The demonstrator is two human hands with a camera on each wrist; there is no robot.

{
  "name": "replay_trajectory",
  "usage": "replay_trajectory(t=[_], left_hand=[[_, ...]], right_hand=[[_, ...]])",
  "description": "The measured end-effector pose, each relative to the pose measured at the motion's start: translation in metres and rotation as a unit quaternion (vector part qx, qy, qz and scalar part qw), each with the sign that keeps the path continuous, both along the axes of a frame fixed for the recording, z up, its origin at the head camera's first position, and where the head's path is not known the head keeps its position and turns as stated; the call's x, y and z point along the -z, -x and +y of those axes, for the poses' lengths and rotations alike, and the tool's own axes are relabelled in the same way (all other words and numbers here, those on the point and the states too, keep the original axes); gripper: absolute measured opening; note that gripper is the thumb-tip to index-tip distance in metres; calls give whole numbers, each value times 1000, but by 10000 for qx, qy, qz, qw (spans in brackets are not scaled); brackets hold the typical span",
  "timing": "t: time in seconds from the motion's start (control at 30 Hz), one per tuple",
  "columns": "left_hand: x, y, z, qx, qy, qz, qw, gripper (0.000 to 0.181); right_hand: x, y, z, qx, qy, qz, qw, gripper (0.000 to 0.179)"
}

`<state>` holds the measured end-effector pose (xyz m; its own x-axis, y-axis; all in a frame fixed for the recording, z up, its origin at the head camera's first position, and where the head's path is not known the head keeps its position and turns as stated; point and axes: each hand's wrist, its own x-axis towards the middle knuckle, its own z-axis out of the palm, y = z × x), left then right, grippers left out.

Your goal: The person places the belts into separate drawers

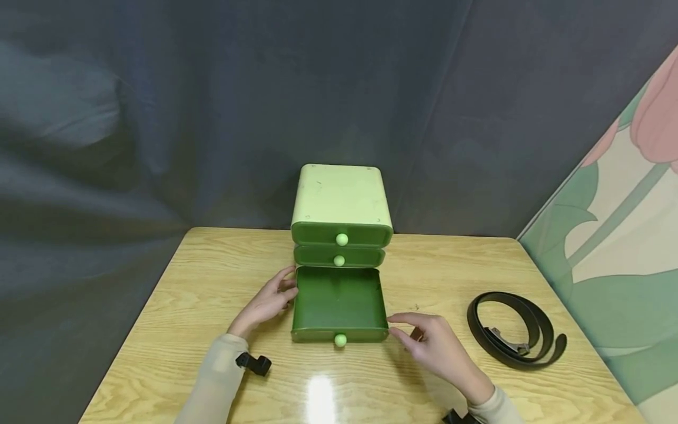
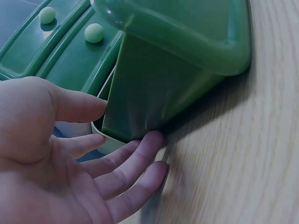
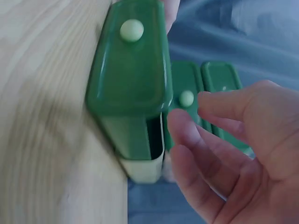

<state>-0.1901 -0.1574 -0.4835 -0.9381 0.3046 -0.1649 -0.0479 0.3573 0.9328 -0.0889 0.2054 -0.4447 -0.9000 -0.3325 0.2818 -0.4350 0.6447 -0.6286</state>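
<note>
A small cream chest point(image 1: 341, 193) with green drawers stands at the back of the table. Its bottom drawer point(image 1: 340, 299) is pulled out, showing a bare green floor, with a pale round knob point(image 1: 341, 340) in front. My left hand point(image 1: 271, 301) is at the drawer's left side. In the left wrist view its fingers point(image 2: 124, 172) are extended by the chest's lower edge, the thumb by the drawer wall. Beside the drawer's front right corner is my right hand point(image 1: 431, 347), fingers loosely bent and holding nothing; whether a fingertip touches the drawer I cannot tell.
A coiled black belt point(image 1: 479, 337) with a metal buckle lies on the wooden table point(image 1: 212, 253) to the right. Dark cloth point(image 1: 265, 106) hangs behind the table, and a tulip-patterned cloth point(image 1: 630, 312) borders its right side.
</note>
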Motion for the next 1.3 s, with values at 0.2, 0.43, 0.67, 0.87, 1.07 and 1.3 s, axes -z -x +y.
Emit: replay_trajectory(t=[0.2, 0.43, 0.67, 0.87, 1.07, 1.3], left_hand=[[0, 0, 2, 28, 48, -45, 10000, 71], [-2, 3, 2, 107, 65, -30, 9999, 71], [-1, 4, 3, 81, 96, -18, 9999, 70], [-1, 0, -1, 56, 31, -30, 10000, 71], [-1, -1, 0, 119, -59, -5, 9999, 72], [0, 2, -1, 173, 102, 64, 9998, 71]], right_hand=[[9, -6, 22, 572, -134, 70, 9982, 24], [26, -10, 50, 1056, 32, -94, 9944, 26], [34, -7, 70, 1574, 259, -459, 9861, 28], [31, -6, 84, 1933, 169, -743, 9782, 33], [26, -10, 103, 2394, -138, -788, 9676, 40], [20, -16, 129, 3115, -479, -411, 9481, 48]])
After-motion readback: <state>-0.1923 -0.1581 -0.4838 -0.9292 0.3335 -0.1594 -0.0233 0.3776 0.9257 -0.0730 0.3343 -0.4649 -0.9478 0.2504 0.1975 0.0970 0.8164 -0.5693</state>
